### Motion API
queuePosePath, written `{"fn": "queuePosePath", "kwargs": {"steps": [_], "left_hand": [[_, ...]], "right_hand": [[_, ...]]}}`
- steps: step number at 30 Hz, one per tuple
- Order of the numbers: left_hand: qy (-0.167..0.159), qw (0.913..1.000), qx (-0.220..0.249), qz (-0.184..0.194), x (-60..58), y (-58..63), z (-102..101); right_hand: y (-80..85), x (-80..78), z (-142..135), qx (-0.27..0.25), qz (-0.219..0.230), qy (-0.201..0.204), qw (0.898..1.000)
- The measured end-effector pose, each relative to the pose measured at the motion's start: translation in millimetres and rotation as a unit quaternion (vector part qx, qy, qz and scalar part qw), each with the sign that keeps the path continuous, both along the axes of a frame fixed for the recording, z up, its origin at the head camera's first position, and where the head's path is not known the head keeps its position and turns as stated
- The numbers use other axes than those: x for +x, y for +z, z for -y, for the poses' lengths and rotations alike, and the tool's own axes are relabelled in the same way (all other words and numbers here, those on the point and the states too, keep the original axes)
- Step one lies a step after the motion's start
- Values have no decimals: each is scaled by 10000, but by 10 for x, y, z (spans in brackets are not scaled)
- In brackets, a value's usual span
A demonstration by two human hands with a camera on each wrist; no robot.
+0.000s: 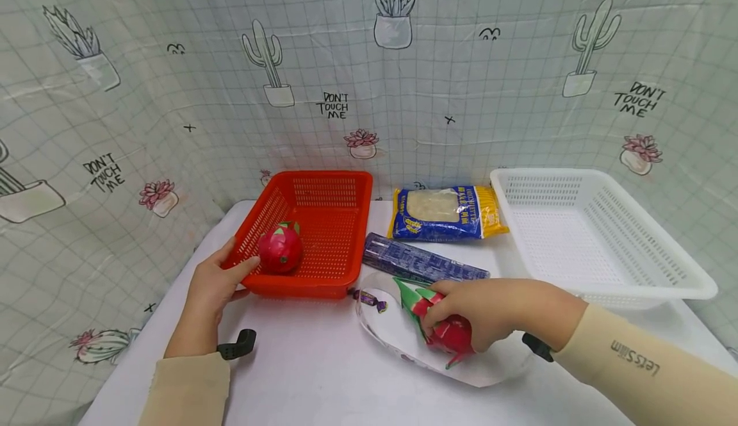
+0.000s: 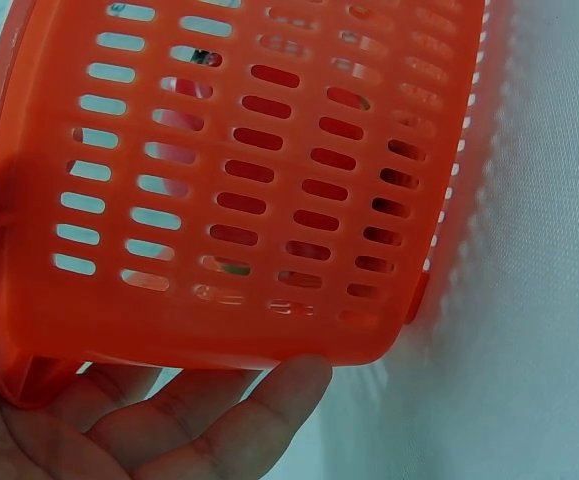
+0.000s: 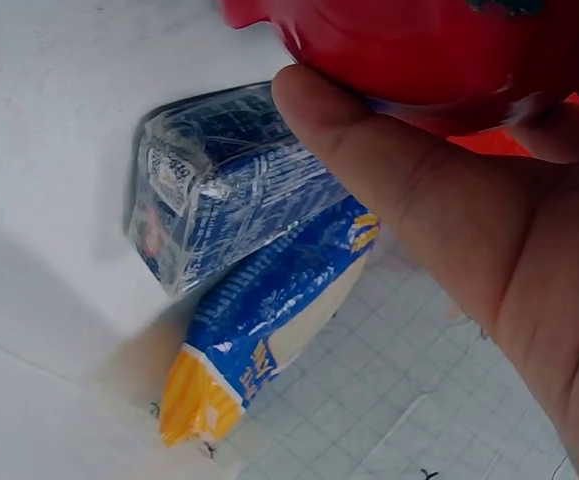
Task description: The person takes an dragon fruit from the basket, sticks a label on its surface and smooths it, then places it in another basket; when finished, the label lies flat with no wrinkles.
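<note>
While the left hand (image 1: 214,285) grips the red basket (image 1: 314,287) by its corner, the right hand (image 1: 487,307) clutches a dragon fruit (image 1: 452,335)!

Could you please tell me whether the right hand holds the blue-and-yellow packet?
No, the right hand grips a dragon fruit, while the packet lies farther back.

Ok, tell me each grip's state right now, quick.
Left grip: closed, holding the red basket at its near left corner.
Right grip: closed, holding the dragon fruit outside that basket.
</note>
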State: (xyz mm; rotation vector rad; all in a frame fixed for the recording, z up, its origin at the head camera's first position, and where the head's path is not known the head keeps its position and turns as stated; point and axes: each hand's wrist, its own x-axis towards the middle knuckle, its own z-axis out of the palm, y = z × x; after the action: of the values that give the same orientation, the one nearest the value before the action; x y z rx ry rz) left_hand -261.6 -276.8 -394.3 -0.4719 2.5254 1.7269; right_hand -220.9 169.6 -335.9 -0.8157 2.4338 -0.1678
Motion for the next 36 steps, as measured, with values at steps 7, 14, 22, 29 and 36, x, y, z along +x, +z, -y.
{"fn": "queuePosePath", "kwargs": {"steps": [7,14,22,29,36], "left_hand": [[-18,10000,-80,20,-4,41,-23],[-11,9999,-128,-20,-5,84,-44],[-182,9948,-997,-95,4,127,-83],[-164,9395,-3210,-1187,150,462,-453],[-1841,8140,-4352,-3377,525,768,-1575]], "right_hand": [[15,-14,-10,-36,136,-14,9999],[68,-8,-27,-126,224,-229,9994],[345,114,-297,-665,-360,-610,9953],[448,382,-654,-1222,-1508,-758,9781],[259,651,-778,-2668,-3708,-1532,8763]]}}
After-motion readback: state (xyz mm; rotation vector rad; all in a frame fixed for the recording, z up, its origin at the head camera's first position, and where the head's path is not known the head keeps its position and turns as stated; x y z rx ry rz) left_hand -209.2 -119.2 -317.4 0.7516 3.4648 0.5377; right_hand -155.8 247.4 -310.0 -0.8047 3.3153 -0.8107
